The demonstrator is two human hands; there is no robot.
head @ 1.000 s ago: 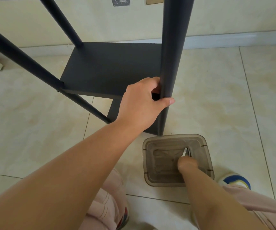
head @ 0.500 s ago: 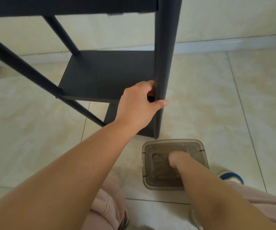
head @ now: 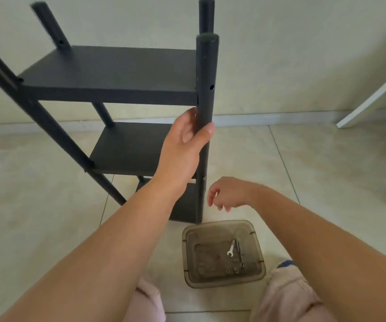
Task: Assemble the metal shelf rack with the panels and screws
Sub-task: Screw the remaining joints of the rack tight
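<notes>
A dark grey metal shelf rack (head: pixel 108 75) with round tube posts stands upright on a pale beige tiled floor (head: pixel 326 163), near a cream wall with a light baseboard. Three flat dark panels are visible between the posts: an upper shelf panel (head: pixel 117 68), a middle shelf panel (head: pixel 131 147) and a lowest one close to the floor. The nearest front post (head: pixel 207 75) rises above the upper panel and has a small hole in its side at that panel's level. The left hand (head: pixel 184 147) reaches forward with a long, straight arm and wraps loosely around this post just below the upper panel, thumb on the near side, fingers curled behind it. The right hand (head: pixel 225 194) hovers in the air beside the lower part of the same post, not touching it, fingers loosely curled; whether it holds something small cannot be told. Below it, on the floor just in front of the rack's foot, sits a smoky translucent square plastic container (head: pixel 254 238). Inside lie a small silver wrench (head: pixel 231 248), a thin dark tool beside it, and a few small dark screws (head: pixel 235 270). The person's knees in pale pink trousers frame the bottom edge.
</notes>
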